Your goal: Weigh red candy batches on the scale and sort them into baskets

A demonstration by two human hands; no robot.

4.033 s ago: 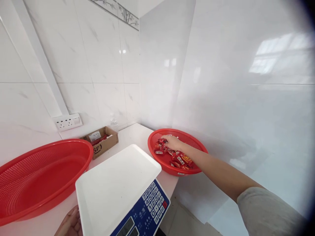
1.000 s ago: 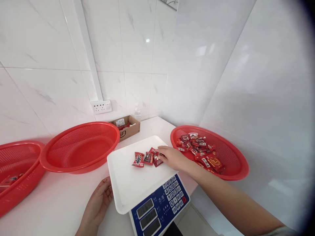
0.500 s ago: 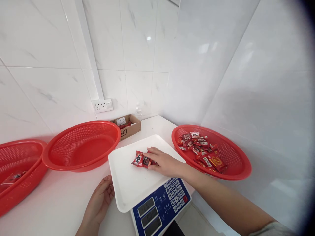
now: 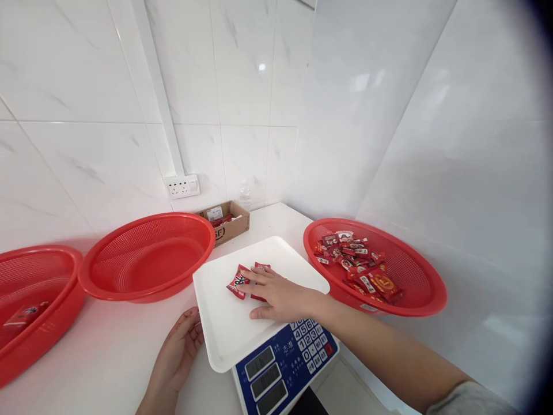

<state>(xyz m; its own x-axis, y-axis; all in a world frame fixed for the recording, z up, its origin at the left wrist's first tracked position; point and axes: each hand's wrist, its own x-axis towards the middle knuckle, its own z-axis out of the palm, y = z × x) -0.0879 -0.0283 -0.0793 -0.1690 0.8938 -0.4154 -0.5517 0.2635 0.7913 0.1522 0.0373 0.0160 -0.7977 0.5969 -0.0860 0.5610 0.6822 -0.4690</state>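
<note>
The right hand (image 4: 276, 294) was seen laid palm down over red snack packets (image 4: 238, 282) on the white plastic tray (image 4: 224, 340) of an electronic scale (image 4: 294, 366), its fingers extended and slightly parted, the thumb set well apart below them. The packets were partly covered by the fingers, and whether any was gripped beneath the palm could not be told. By the left hand (image 4: 181, 340), placed just beside the tray's near left edge, a loose half-open curl was formed, with the palm partly exposed; contact with the tray could not be made out. The tray was shaped as a shallow rounded rectangle with a smooth raised lip, and below it a glossy blue panel was fitted with white keys and three grey displays. At the right, crinkled, shiny packets were heaped in an oval red plastic colander (image 4: 417, 282), its wall finely perforated. Two similar vessels, a middle colander (image 4: 149, 262) and a far-left colander (image 4: 58, 305) with a packet inside, were set on the smooth white table (image 4: 108, 360). Behind the tray, red packets were contained in a brown cardboard box (image 4: 233, 229).
</note>
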